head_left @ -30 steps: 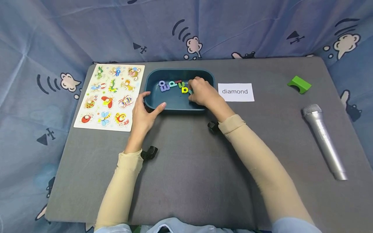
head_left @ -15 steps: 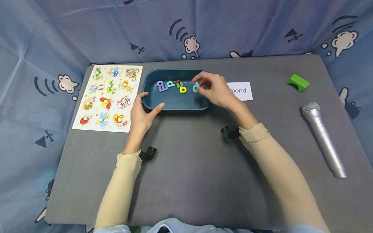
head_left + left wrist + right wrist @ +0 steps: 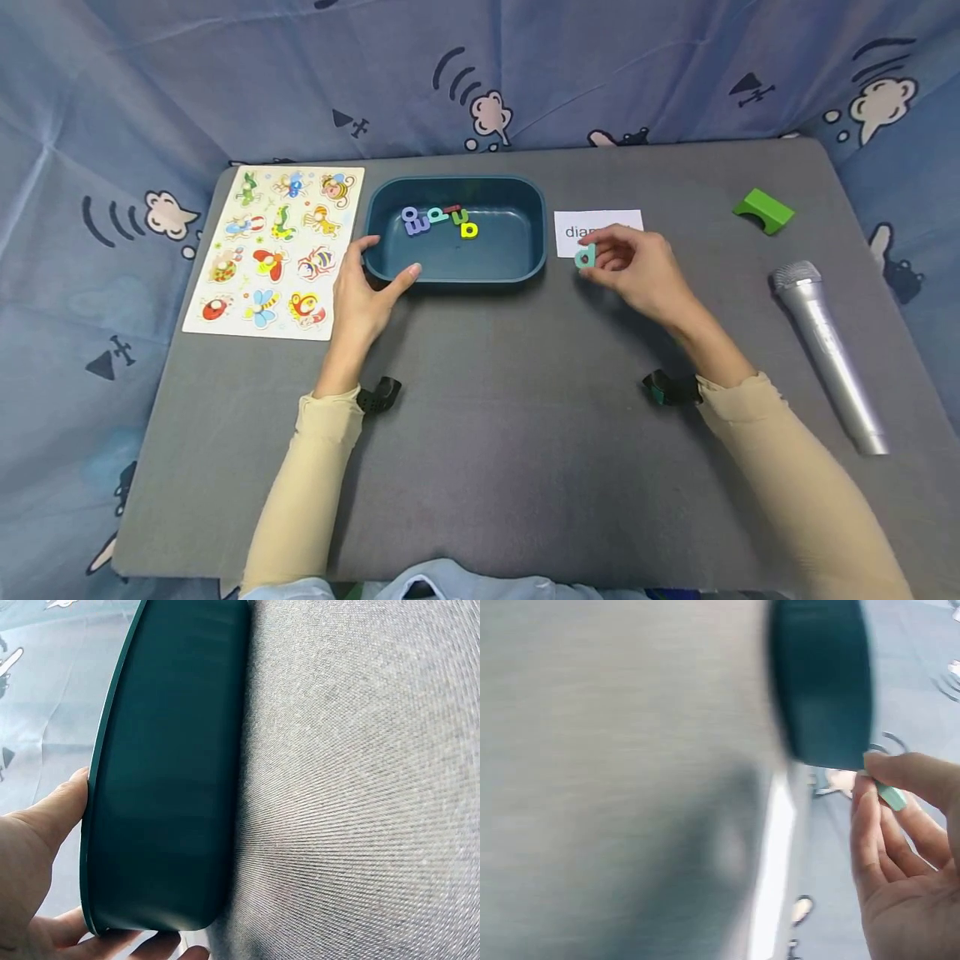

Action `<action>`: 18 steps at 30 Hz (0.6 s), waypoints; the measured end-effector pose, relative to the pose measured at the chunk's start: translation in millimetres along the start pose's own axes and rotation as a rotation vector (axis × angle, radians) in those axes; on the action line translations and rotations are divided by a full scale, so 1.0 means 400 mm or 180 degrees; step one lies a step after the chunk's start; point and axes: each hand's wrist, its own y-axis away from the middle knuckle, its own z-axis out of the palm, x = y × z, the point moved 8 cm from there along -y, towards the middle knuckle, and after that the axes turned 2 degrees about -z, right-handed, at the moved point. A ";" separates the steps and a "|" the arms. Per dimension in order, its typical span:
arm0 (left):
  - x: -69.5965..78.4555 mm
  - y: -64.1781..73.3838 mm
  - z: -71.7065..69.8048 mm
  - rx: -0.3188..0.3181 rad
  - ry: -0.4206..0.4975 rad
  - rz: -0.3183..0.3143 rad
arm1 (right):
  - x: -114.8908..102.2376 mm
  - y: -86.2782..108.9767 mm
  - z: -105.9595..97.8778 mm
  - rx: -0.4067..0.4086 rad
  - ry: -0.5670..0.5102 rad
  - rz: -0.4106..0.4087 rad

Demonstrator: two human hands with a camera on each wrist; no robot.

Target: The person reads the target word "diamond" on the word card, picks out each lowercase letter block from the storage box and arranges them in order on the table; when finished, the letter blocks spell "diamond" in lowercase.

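At the front edge of a white card (image 3: 596, 227), we hold a mint letter (image 3: 585, 256) with our right hand (image 3: 643, 273), its thumb and fingers clamped on the small piece. From the head view, the letter overlaps the card's near left part, and our fingers hide the later part of its printed word, which begins "dia".

To the left, our left hand (image 3: 362, 292) grips the near left corner of the dark teal tray (image 3: 480, 260), thumb on the near side and fingers, spread from it, around the end wall. Inside the tray we see more letters: two purple ones (image 3: 417, 227), a mint one (image 3: 437, 215), a green one (image 3: 460, 217) and a yellow one (image 3: 468, 231), with a dark red piece (image 3: 452, 208) just behind.

Left of the tray, a sheet of bug pictures (image 3: 273, 250) lies on the grey table (image 3: 480, 433). On our right are a green arched block (image 3: 765, 210) and a silver microphone (image 3: 828, 358).
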 end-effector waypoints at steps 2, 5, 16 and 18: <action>-0.001 -0.001 -0.002 0.0002 0.0016 0.0000 | 0.021 0.014 0.022 -0.0156 0.0211 -0.0068; -0.002 -0.002 -0.004 0.0008 0.0032 0.0012 | 0.037 0.030 0.054 -0.0367 0.0520 -0.0267; 0.000 0.001 -0.001 -0.0011 0.0055 -0.0016 | 0.057 0.034 0.087 -0.0566 0.0900 -0.0280; 0.001 0.002 0.000 -0.0010 0.0049 -0.0019 | 0.049 0.030 0.081 -0.0586 0.0904 -0.0211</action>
